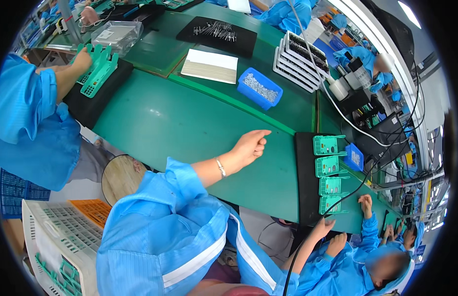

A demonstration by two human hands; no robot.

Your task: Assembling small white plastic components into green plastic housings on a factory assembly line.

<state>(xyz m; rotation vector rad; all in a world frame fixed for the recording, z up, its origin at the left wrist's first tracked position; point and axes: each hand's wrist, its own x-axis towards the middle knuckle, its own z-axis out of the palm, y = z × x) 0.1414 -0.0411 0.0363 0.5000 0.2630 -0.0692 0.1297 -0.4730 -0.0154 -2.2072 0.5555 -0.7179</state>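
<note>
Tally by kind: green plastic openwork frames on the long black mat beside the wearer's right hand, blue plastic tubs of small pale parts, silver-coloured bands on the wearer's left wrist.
Green plastic openwork frames: 4
Blue plastic tubs: 2
Silver-coloured band: 1
Total: 7

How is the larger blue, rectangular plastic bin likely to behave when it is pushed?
This blue bin would probably slide rather than roll, given its boxy shape. Its straight edges suggest it may stay stiff. The small pale pieces inside could spill if it tips, being uncovered.
</note>
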